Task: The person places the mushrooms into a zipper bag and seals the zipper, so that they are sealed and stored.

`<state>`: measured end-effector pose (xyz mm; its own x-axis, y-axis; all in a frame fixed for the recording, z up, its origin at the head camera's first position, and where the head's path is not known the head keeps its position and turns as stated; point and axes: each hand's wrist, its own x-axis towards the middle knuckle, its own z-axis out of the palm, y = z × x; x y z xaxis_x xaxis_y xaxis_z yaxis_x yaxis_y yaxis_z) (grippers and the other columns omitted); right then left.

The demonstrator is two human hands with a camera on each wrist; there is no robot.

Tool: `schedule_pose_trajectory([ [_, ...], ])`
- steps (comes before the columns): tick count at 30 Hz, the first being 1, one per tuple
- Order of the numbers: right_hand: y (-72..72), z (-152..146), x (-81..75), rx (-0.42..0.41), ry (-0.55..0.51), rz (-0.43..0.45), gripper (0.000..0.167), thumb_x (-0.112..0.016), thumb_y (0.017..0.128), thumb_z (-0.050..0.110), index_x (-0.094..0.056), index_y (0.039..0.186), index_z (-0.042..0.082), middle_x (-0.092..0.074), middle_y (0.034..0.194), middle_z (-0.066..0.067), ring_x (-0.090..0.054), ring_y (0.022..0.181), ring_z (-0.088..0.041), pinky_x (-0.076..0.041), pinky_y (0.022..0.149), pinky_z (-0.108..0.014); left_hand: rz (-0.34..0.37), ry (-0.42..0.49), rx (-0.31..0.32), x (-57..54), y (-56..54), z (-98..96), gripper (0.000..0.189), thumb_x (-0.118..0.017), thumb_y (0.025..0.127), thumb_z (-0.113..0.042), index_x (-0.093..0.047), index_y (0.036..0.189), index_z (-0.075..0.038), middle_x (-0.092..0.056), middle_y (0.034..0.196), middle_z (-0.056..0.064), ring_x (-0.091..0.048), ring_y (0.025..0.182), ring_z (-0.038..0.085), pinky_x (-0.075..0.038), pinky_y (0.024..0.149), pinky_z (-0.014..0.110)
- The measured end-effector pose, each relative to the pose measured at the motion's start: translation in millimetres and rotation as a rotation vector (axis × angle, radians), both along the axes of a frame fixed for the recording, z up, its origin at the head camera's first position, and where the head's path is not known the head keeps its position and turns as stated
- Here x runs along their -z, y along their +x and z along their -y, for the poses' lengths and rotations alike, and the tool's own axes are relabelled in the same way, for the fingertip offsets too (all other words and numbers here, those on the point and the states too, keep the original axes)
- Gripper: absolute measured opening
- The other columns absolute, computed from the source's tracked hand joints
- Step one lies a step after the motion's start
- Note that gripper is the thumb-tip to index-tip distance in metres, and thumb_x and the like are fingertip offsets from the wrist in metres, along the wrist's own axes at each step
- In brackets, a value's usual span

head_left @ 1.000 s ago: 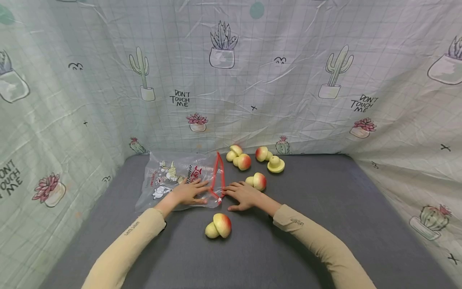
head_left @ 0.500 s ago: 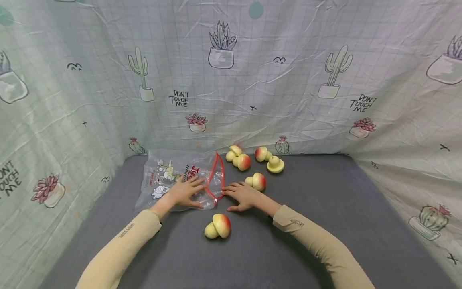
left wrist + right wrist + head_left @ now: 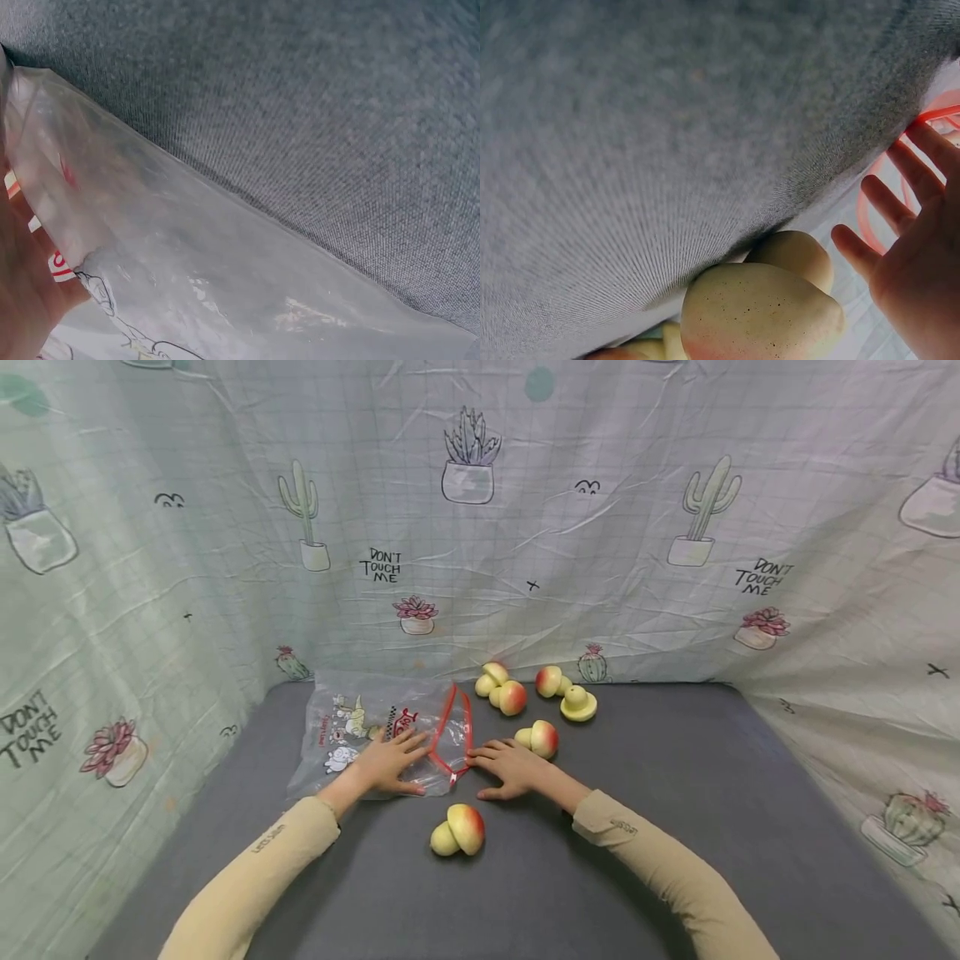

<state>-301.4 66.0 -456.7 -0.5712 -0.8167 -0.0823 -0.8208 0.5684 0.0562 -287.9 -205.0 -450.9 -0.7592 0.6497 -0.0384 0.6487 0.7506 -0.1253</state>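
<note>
A clear plastic zip bag (image 3: 352, 693) with cartoon prints lies flat, its red zip edge (image 3: 468, 718) facing right. My left hand (image 3: 382, 766) rests on the bag with fingers spread; in the left wrist view part of that hand (image 3: 30, 277) shows beside the film (image 3: 202, 240). My right hand (image 3: 513, 768) lies palm down, fingertips right at the red edge, its fingers extended in the right wrist view. Just behind the right hand sits a yellow-and-red toy mushroom (image 3: 542, 739), seen large in the right wrist view. Another toy mushroom (image 3: 467, 828) lies in front, between the forearms.
Several more toy mushrooms stand at the back of the dark grey table (image 3: 675, 793), including one turned cap down (image 3: 578, 703) and one on its side (image 3: 512, 697). A cactus-print cloth (image 3: 525, 527) hangs behind the table and along both sides.
My left hand has slid slightly left over the bag, and the two red zip strips now stand wider apart. The right hand stays at the edge. The head view has shifted a little.
</note>
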Motion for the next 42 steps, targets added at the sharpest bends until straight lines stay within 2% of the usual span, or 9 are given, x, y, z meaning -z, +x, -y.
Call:
schedule_pose_trajectory([
  [13,1.2,0,0.9,0.029,0.006,0.034,0.065,-0.046,0.085,0.054,-0.032,0.139,0.022,-0.032,0.145,0.004,-0.031,0.13,-0.021,-0.029,0.101,-0.048,-0.06,-0.045,0.015,-2.3,2.7,-7.8,0.078,-0.054,0.075,-0.06,-0.041,0.134,-0.009,-0.032,0.143,0.016,-0.029,0.131,0.038,-0.026,0.094,0.065],
  [19,3.2,0,0.6,0.027,-0.003,0.036,0.064,-0.047,0.086,0.052,-0.031,0.14,0.021,-0.031,0.145,0.004,-0.03,0.131,-0.022,-0.03,0.101,-0.049,-0.049,-0.063,0.002,-0.6,1.5,-8.6,0.08,-0.053,0.075,-0.061,-0.039,0.136,-0.011,-0.029,0.145,0.014,-0.026,0.132,0.037,-0.025,0.096,0.064],
  [29,6.5,-5,0.6,-0.011,-0.045,0.003,0.064,-0.05,0.086,0.048,-0.03,0.14,0.02,-0.031,0.145,0.001,-0.031,0.13,-0.024,-0.032,0.099,-0.049,-0.061,-0.06,0.009,0.0,3.3,-8.3,0.078,-0.054,0.076,-0.059,-0.039,0.135,-0.01,-0.031,0.144,0.014,-0.028,0.131,0.037,-0.026,0.096,0.063],
  [37,15.1,-12,-1.3,-0.054,-0.098,-0.031,0.061,-0.053,0.086,0.042,-0.033,0.139,0.018,-0.034,0.144,-0.001,-0.034,0.129,-0.025,-0.033,0.098,-0.05,-0.041,-0.036,0.015,0.3,3.2,-8.7,0.077,-0.054,0.077,-0.057,-0.038,0.136,-0.01,-0.031,0.144,0.015,-0.028,0.131,0.037,-0.025,0.096,0.064],
  [42,20.3,-14,-6.3,-0.067,-0.105,-0.059,0.06,-0.053,0.086,0.04,-0.034,0.138,0.018,-0.035,0.143,-0.001,-0.034,0.129,-0.023,-0.033,0.098,-0.048,-0.045,-0.056,0.018,0.8,2.5,-7.5,0.077,-0.053,0.077,-0.058,-0.037,0.136,-0.011,-0.03,0.144,0.015,-0.028,0.131,0.037,-0.026,0.096,0.064],
])
